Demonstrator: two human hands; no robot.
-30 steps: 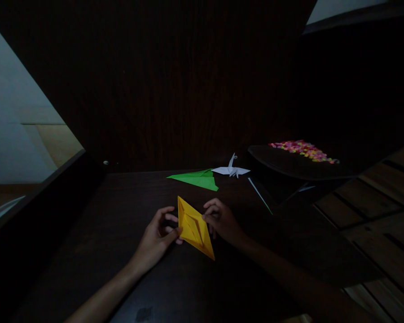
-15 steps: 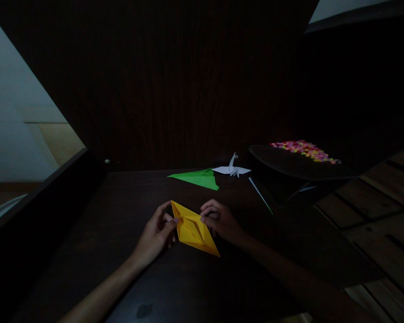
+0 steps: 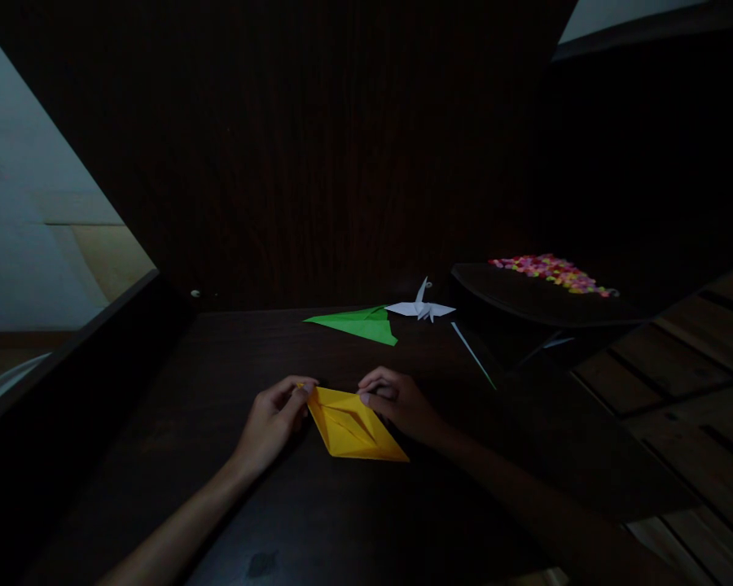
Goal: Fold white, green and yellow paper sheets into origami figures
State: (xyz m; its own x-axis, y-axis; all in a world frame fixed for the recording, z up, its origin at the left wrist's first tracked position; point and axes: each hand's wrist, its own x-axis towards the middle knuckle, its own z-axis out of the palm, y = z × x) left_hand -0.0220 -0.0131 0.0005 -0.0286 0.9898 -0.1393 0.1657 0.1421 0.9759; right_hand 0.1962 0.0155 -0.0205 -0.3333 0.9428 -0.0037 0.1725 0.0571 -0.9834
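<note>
Left hand: your left hand [image 3: 274, 422] is pinching the far-left tip of the yellow folded paper [image 3: 349, 426] between thumb and fingers.
Right hand: your right hand [image 3: 398, 401] is pressing curled fingers down on the upper right edge of the same sheet; whether it is gripping the edge or only pressing on it, I cannot tell in this light.
Yellow folded paper: it is lying flat on the dark table [image 3: 232, 382] between your two hands, a long kite shape with its sharp point aiming to your right.
Green folded paper [image 3: 360, 323]: it is resting farther back on the table, well apart from your hands.
White paper crane [image 3: 420, 308]: it is sitting just beside the green piece, to its right.
Lighting: it is leaving finer creases unreadable.
</note>
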